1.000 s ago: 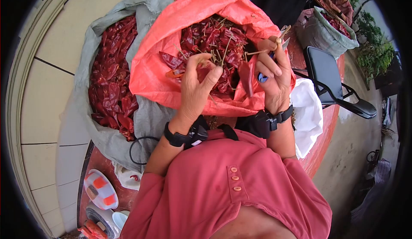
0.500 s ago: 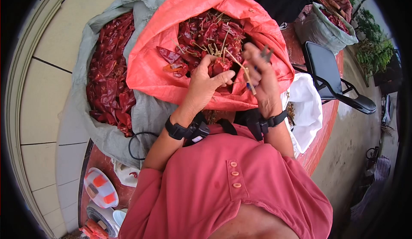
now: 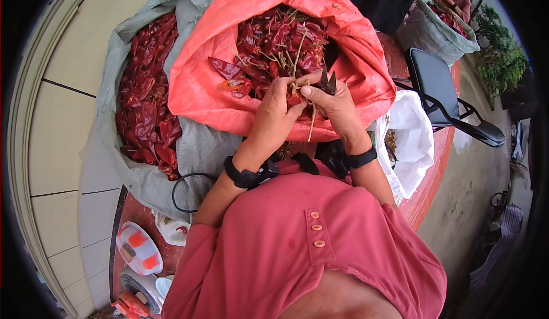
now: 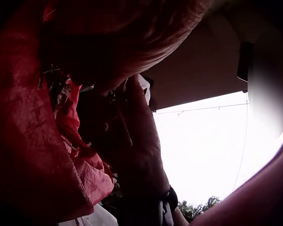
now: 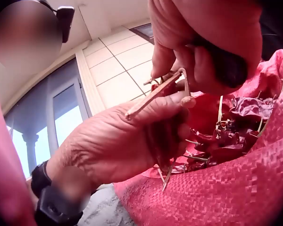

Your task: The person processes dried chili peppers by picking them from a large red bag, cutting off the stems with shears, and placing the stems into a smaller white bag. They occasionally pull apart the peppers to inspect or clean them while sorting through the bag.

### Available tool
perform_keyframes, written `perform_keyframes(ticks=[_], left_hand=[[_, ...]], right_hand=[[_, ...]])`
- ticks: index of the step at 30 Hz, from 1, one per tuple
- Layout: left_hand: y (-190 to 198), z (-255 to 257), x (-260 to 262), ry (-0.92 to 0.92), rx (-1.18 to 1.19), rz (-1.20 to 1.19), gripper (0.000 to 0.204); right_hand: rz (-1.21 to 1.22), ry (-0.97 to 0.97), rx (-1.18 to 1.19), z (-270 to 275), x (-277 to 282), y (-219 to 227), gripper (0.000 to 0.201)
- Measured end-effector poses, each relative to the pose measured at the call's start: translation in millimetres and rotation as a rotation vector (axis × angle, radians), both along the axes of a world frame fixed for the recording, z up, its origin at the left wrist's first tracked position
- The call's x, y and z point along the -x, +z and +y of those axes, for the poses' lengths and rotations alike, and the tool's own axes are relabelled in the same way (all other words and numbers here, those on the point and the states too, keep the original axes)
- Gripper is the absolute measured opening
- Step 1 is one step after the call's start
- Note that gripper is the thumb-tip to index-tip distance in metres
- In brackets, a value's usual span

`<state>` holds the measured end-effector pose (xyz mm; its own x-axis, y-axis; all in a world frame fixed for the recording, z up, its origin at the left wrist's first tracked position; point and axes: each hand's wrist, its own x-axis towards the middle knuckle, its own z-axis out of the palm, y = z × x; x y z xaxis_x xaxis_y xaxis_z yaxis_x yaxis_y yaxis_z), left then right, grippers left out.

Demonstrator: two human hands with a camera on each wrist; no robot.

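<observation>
In the head view both hands meet over the near rim of a red woven sack (image 3: 223, 110) filled with dried red chilies (image 3: 269, 36). My left hand (image 3: 273, 110) grips a dried chili (image 5: 161, 136), largely hidden in the palm. A pale, bent stem (image 5: 155, 96) crosses the fingers in the right wrist view. My right hand (image 3: 339, 108) holds scissors, whose dark pointed blades (image 3: 328, 82) stick up beyond the fingers. Its thumb and fingertips are right at the stem by the left hand. The left wrist view is dark.
A grey sack (image 3: 197, 141) of red chilies (image 3: 146, 98) stands on the left. To the right are a white bag (image 3: 414, 147) with stem bits and a black chair (image 3: 437, 84). A plate (image 3: 139, 249) lies at lower left. Someone in dark clothes (image 3: 372, 1) is beyond the sack.
The right hand has come in from the right to meet the left hand, bringing the scissors and a stem. The left hand has shifted slightly right, still over the sack.
</observation>
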<state>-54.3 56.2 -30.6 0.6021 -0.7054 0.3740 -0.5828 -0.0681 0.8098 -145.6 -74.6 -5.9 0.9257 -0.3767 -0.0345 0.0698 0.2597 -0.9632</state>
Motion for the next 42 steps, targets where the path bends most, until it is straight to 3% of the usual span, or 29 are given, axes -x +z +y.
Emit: perform_keyframes(ticks=[4, 7, 11, 12, 16, 19, 20, 24, 32, 38, 40, 42], left_hand=[[-4, 0, -5, -0.042, 0.039, -0.153, 0.035], [-7, 0, -5, 0.02, -0.08, -0.13, 0.03], [-8, 2, -5, -0.03, -0.14, 0.214, 0.025], [-10, 3, -5, -0.059, -0.096, 0.259, 0.026], [7, 16, -2, -0.288, -0.076, 0.576, 0.028], [1, 21, -6, -0.34, -0.047, 0.458, 0.027], [0, 22, -8, -0.353, -0.041, 0.509, 0.027], [6, 28, -8, -0.396, -0.024, 0.677, 0.025], [2, 41, -16, -0.443, -0.081, 0.673, 0.023], [3, 43, -19, -0.454, -0.093, 0.624, 0.023], [4, 43, -19, -0.447, -0.111, 0.588, 0.021], [12, 43, -15, -0.501, -0.026, 0.757, 0.023]], right_hand=[[-0.04, -0.071, 0.094, -1, 0, -7, 0.007], [-0.102, -0.154, 0.487, 8, -4, -9, 0.007], [-0.213, -0.366, 1.369, 21, -5, -4, 0.014], [-0.277, -0.36, 1.299, 19, -7, -10, 0.012], [-0.17, -0.267, 0.182, 30, -4, -13, 0.013], [-0.038, 0.014, -0.27, 17, 6, 1, 0.012], [-0.007, -0.037, -0.291, 21, 5, 3, 0.012], [0.034, 0.074, -0.522, 15, 4, -8, 0.009], [0.103, 0.19, -1.0, 15, 1, -25, 0.009], [-0.042, 0.381, -1.176, 17, -2, -47, 0.009], [-0.001, 0.25, -1.011, 20, -2, -38, 0.01], [-0.011, 0.172, -0.847, 23, 0, -30, 0.013]])
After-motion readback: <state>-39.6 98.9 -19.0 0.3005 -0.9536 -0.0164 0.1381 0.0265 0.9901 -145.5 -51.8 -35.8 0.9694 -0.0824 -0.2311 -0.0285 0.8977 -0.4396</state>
